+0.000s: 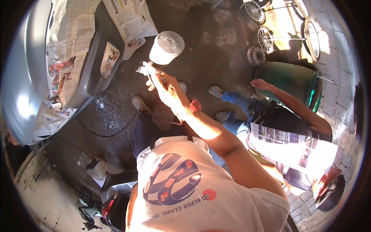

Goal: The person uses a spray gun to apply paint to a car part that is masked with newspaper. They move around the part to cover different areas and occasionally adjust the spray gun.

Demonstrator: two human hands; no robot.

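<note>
My right hand (169,92), with a red watch on its wrist, reaches forward from the right. It is closed around a spray gun, whose pale metal nozzle end (142,70) points left; my fingers hide most of its body. Just beyond the hand stands a white bucket (164,52) with whitish contents. To the left is a grey car body panel (89,83), partly masked with newspaper sheets (73,50). The nozzle is apart from the panel. My left hand is out of view; only a sliver of that arm shows by my shirt.
A co-worker in jeans (239,106) stands close on my right, a newspaper sheet (297,143) across the torso. Beyond are a green drum (286,83) and spoked wheels (266,38). A dark hose (110,135) crosses the floor at left; a motorcycle (116,205) is near my left side.
</note>
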